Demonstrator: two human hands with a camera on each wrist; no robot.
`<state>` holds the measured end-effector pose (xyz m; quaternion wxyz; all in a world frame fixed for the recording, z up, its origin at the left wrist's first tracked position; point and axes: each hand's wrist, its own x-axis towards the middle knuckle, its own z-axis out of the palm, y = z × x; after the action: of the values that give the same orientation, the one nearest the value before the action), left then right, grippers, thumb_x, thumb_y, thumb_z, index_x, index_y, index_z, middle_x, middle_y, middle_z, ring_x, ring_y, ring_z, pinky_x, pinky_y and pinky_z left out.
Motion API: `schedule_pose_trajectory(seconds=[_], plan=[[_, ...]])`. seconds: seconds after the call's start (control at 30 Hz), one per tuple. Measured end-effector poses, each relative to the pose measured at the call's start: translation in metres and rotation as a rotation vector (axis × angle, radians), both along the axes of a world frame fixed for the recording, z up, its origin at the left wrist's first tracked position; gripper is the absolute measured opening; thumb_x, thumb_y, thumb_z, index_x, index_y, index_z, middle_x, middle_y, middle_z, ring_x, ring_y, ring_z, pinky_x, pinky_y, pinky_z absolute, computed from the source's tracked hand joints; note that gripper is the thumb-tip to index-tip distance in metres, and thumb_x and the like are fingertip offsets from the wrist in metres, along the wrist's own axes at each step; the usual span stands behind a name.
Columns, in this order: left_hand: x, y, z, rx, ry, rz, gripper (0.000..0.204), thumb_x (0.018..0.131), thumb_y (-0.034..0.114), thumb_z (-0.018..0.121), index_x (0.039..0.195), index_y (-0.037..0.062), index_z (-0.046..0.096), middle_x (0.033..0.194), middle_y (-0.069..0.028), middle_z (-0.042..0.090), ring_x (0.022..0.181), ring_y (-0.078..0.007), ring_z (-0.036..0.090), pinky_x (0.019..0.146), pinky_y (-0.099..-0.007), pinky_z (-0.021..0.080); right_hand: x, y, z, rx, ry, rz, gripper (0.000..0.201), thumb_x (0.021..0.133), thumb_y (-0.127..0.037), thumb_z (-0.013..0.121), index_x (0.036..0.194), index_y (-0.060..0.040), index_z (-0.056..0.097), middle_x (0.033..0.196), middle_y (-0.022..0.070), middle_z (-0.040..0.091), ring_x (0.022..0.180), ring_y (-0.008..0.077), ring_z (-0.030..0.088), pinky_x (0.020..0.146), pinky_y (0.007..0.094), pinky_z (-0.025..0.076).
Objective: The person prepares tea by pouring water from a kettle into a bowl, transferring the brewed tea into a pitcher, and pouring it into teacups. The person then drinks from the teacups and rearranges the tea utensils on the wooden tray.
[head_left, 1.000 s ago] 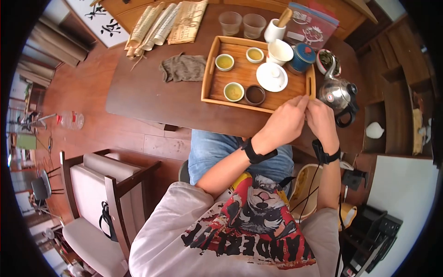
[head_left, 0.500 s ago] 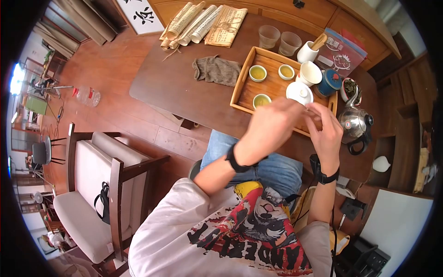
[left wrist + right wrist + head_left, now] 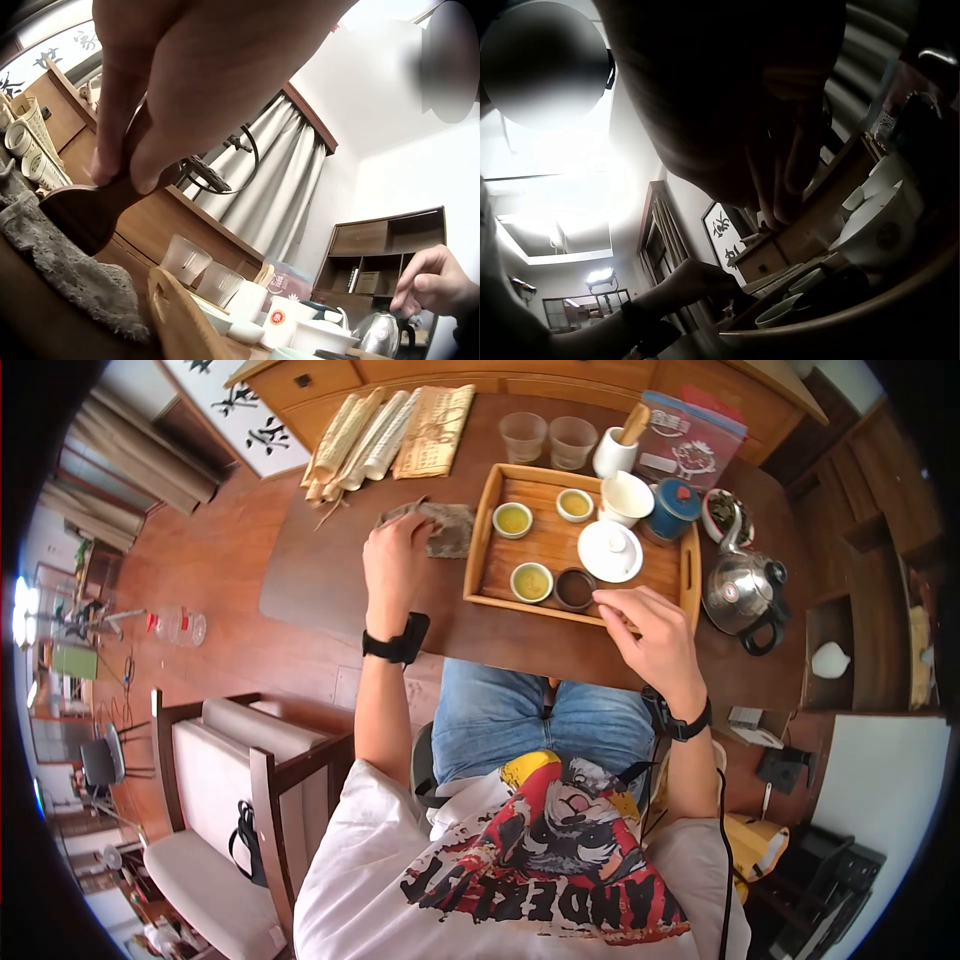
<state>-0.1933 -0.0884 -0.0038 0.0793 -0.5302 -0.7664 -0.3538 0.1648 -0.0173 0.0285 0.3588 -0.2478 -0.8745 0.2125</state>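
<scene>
My left hand (image 3: 393, 565) is over the crumpled brown cloth (image 3: 452, 532), left of the wooden tray (image 3: 484, 530). In the left wrist view its thumb and fingers pinch a dark brown piece with a broad flared end (image 3: 84, 217), close above the cloth; its upper part is hidden by the hand. Fingers loosely bent and holding nothing, my right hand (image 3: 660, 640) hovers by the tray's front edge, its fingertips near a dark cup (image 3: 575, 589). A white lidded bowl (image 3: 610, 551) and several small cups of yellow tea, one a front cup (image 3: 531, 582), stand on the tray.
A white pitcher (image 3: 627, 498) and blue canister (image 3: 674, 505) stand at the tray's back right. Beyond are two clear glasses, one the left glass (image 3: 523, 437), and a steel kettle (image 3: 742, 590) at right. Bamboo scrolls (image 3: 365, 440) lie at the back left.
The hands were together over the tray's front right and have parted. My left hand has swung left to the cloth; my right hand stays near the tray's front edge. The head view has shifted.
</scene>
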Motion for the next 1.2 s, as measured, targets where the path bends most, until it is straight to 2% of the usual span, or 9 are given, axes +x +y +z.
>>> schedule_pose_trajectory(seconds=[0.1, 0.17, 0.27, 0.5, 0.67, 0.77, 0.8, 1.0, 1.2], plan=[[0.002, 0.003, 0.001, -0.047, -0.046, -0.018, 0.011, 0.095, 0.013, 0.076, 0.102, 0.0062, 0.082, 0.101, -0.019, 0.079, 0.087, -0.0438, 0.075, 0.077, -0.049, 0.06, 0.007, -0.001, -0.002, -0.019, 0.003, -0.027, 0.014, 0.096, -0.006, 0.082, 0.11, -0.0052, 0.08, 0.097, 0.011, 0.08, 0.084, 0.03, 0.077, 0.073, 0.039, 0.062], [0.019, 0.005, 0.021, 0.004, -0.098, -0.031, 0.012, 0.097, 0.01, 0.077, 0.106, 0.0025, 0.081, 0.099, -0.0181, 0.082, 0.086, -0.0365, 0.08, 0.078, -0.0425, 0.062, 0.011, 0.002, -0.005, -0.059, 0.031, -0.054, 0.015, 0.095, -0.006, 0.083, 0.11, -0.0059, 0.08, 0.097, 0.011, 0.08, 0.081, 0.0293, 0.076, 0.071, 0.0388, 0.062], [0.052, 0.01, 0.042, 0.202, -0.715, -0.248, 0.015, 0.104, 0.003, 0.076, 0.112, -0.0093, 0.073, 0.099, -0.0107, 0.081, 0.097, -0.0176, 0.082, 0.085, -0.0298, 0.064, 0.012, 0.003, -0.003, -0.176, 0.063, -0.119, 0.018, 0.096, -0.008, 0.084, 0.114, -0.0058, 0.08, 0.097, 0.0102, 0.081, 0.078, 0.0223, 0.078, 0.07, 0.0346, 0.062], [0.123, 0.035, 0.051, 0.203, -1.34, -0.591, 0.01, 0.109, 0.002, 0.071, 0.116, -0.0046, 0.071, 0.108, -0.0129, 0.08, 0.1, -0.0218, 0.081, 0.093, -0.0303, 0.065, -0.014, 0.029, 0.011, -0.481, 0.364, -0.094, 0.048, 0.095, -0.019, 0.092, 0.133, 0.0014, 0.073, 0.108, 0.0117, 0.084, 0.08, 0.0136, 0.078, 0.071, 0.028, 0.06], [0.144, 0.047, 0.041, 0.152, -1.427, -0.621, 0.026, 0.111, 0.006, 0.068, 0.134, -0.0053, 0.063, 0.121, -0.0168, 0.08, 0.11, -0.0232, 0.079, 0.103, -0.0327, 0.063, -0.022, 0.056, 0.013, -0.533, 0.357, -0.138, 0.036, 0.098, -0.021, 0.089, 0.081, 0.0016, 0.066, 0.074, 0.0028, 0.072, 0.069, 0.0045, 0.066, 0.064, 0.0262, 0.054], [0.155, 0.04, 0.045, 0.241, -1.159, -0.516, 0.037, 0.111, 0.006, 0.068, 0.144, -0.0062, 0.058, 0.132, -0.018, 0.076, 0.12, -0.0225, 0.075, 0.108, -0.0346, 0.059, -0.023, 0.082, 0.04, -0.362, 0.29, -0.245, 0.036, 0.097, -0.02, 0.089, 0.081, 0.0016, 0.065, 0.071, 0.003, 0.071, 0.066, 0.0053, 0.064, 0.061, 0.027, 0.052], [0.155, 0.033, 0.042, 0.238, -1.156, -0.507, 0.042, 0.111, 0.007, 0.069, 0.149, -0.0063, 0.057, 0.138, -0.0176, 0.073, 0.125, -0.0213, 0.072, 0.109, -0.0348, 0.057, -0.024, 0.097, 0.044, -0.257, 0.244, -0.309, 0.036, 0.097, -0.018, 0.088, 0.081, 0.0022, 0.063, 0.069, 0.0066, 0.071, 0.065, 0.0059, 0.064, 0.06, 0.0286, 0.053], [0.161, 0.001, 0.02, 0.159, -1.209, -0.503, 0.045, 0.109, 0.005, 0.07, 0.15, -0.0045, 0.055, 0.133, -0.0147, 0.073, 0.116, -0.0188, 0.074, 0.102, -0.0318, 0.058, -0.051, 0.189, 0.046, 0.103, 0.029, -0.499, 0.025, 0.093, -0.024, 0.086, 0.098, -0.0017, 0.077, 0.086, 0.0222, 0.079, 0.082, 0.0435, 0.078, 0.07, 0.0499, 0.062], [0.154, -0.004, 0.012, 0.157, -1.145, -0.435, 0.042, 0.109, 0.003, 0.067, 0.149, -0.0052, 0.057, 0.135, -0.015, 0.072, 0.118, -0.0192, 0.074, 0.104, -0.0318, 0.058, -0.079, 0.227, 0.042, 0.253, -0.306, -0.575, 0.023, 0.093, -0.023, 0.085, 0.104, -0.0034, 0.079, 0.095, 0.0258, 0.079, 0.093, 0.0465, 0.079, 0.08, 0.0547, 0.065]])
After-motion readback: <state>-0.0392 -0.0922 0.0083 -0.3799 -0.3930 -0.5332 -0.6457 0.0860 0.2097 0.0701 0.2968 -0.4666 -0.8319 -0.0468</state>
